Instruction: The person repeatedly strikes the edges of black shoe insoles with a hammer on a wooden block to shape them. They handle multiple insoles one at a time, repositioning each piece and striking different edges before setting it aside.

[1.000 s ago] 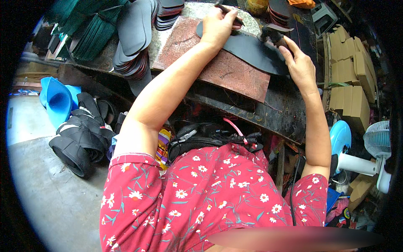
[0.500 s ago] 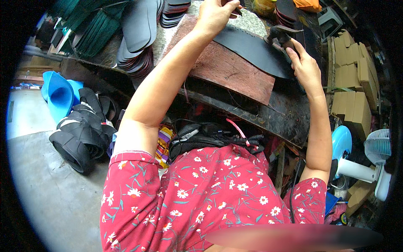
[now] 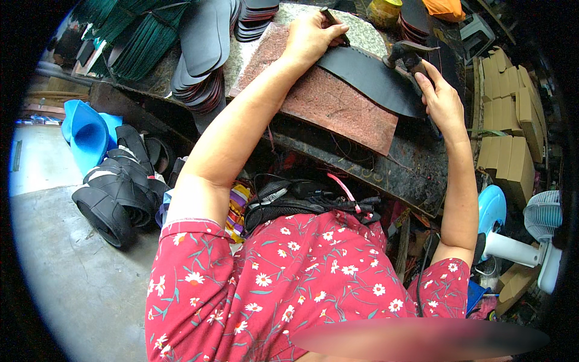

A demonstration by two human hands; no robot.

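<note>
The left hand point(image 3: 309, 39) gripped a dark rod point(image 3: 329, 16) by the left end of a black sole point(image 3: 373, 78), the right hand point(image 3: 443, 101) gripped a hammer point(image 3: 411, 58), the sole lay across a reddish board point(image 3: 344, 111).

Dark workbench point(image 3: 416, 158) with speckled slab point(image 3: 363, 31), black sole stacks point(image 3: 205, 43), green bundles point(image 3: 143, 55)

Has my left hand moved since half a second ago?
Yes: against the reddish slab, your left hand has come lower in the view, back toward you.
</note>
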